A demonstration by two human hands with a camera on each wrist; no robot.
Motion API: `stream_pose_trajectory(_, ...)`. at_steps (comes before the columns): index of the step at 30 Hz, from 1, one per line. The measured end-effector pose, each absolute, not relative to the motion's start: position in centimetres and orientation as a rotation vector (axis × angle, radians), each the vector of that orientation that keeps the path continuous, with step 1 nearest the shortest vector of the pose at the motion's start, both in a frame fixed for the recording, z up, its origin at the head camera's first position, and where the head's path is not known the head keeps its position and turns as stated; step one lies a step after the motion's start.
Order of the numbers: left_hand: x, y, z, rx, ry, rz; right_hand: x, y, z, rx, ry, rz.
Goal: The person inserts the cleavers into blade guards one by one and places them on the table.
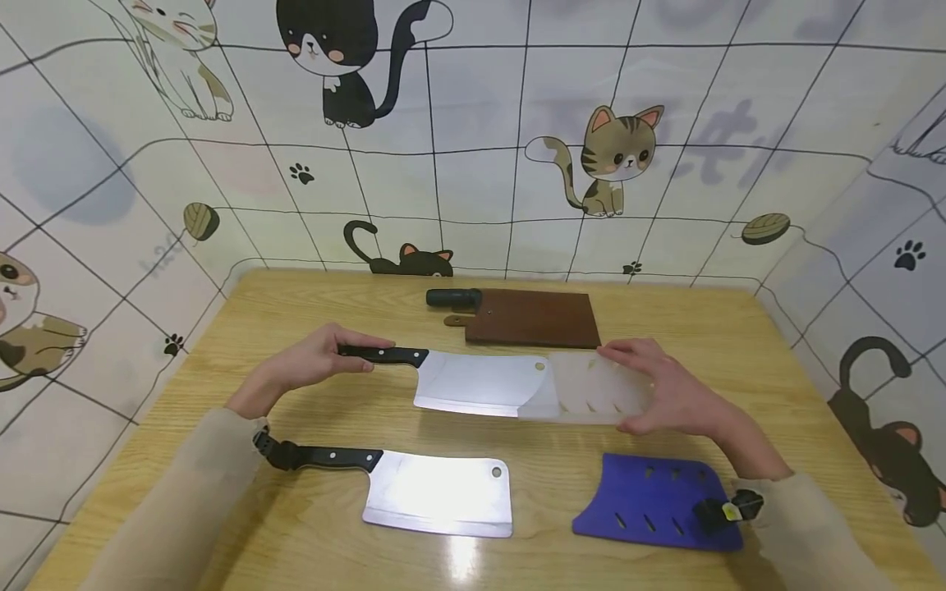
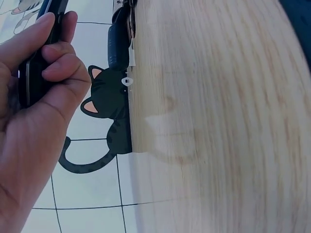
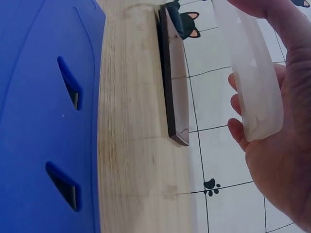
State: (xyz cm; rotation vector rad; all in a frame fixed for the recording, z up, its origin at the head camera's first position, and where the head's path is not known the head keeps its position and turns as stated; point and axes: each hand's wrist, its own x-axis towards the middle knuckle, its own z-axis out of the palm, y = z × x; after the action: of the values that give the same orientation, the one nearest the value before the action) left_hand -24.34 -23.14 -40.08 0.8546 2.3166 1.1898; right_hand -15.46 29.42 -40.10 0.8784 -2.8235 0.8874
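My left hand [image 1: 321,361] grips the black handle [image 1: 383,355] of a cleaver, also seen in the left wrist view as a dark handle [image 2: 41,63] with fingers curled around it. The cleaver's bright blade [image 1: 480,382] points right. Its far end sits within the mouth of a translucent white blade sheath [image 1: 591,398]. My right hand [image 1: 672,390] holds the sheath's far end between thumb and fingers; the right wrist view shows the sheath [image 3: 257,77] against the palm. Most of the blade is outside the sheath.
Nearer on the wooden table lies a second cleaver [image 1: 439,497], its handle beside my left wrist strap. A blue slotted blade sheath [image 1: 650,501] lies under my right forearm. At the back is a flat brown rectangular piece [image 1: 535,318] with a black handle [image 1: 453,298]. Cat-patterned walls enclose the table.
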Motion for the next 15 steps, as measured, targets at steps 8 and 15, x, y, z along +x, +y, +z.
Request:
stream_pose_trajectory(8,-23.9,-21.7,-39.5,0.890,2.291,1.162,-15.6,28.4,-40.0,0.977,-2.824,0.937)
stream_pose_trajectory(15,-24.1,-20.7,-39.3,0.911,2.260,1.211,-16.2,27.6,-39.4,0.954,-2.845,0.972)
